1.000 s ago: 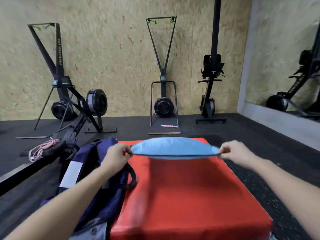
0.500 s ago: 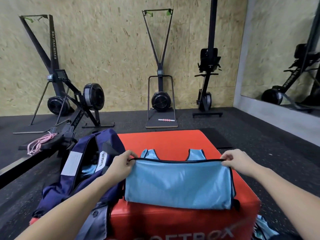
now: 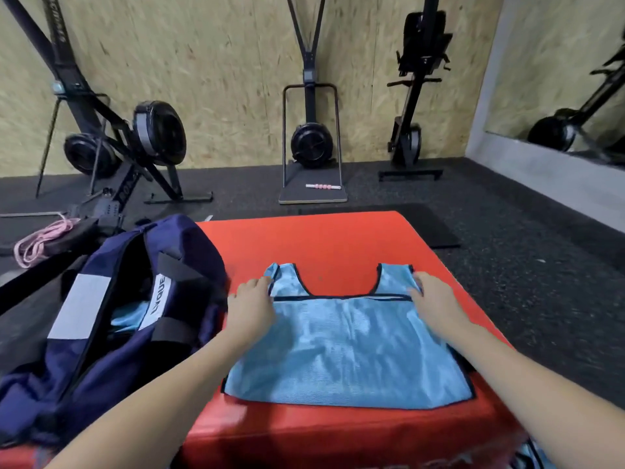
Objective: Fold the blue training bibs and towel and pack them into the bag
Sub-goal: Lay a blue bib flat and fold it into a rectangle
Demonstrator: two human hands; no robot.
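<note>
Lying flat on the red padded box (image 3: 338,238), the blue bib (image 3: 345,350) points its shoulder straps away from the person, its long axis running from near edge to far edge. Both hands sit apart at the strap end: the left hand (image 3: 252,309) rests on the left strap corner, the right hand (image 3: 436,304) on the right one, fingers fairly straight, though whether they pinch the cloth I cannot tell. Just left of the box, touching it, a navy bag (image 3: 101,319) gapes open on the dark floor (image 3: 527,265). Rowing machines (image 3: 311,140) stand by the chipboard wall (image 3: 220,62).
</note>
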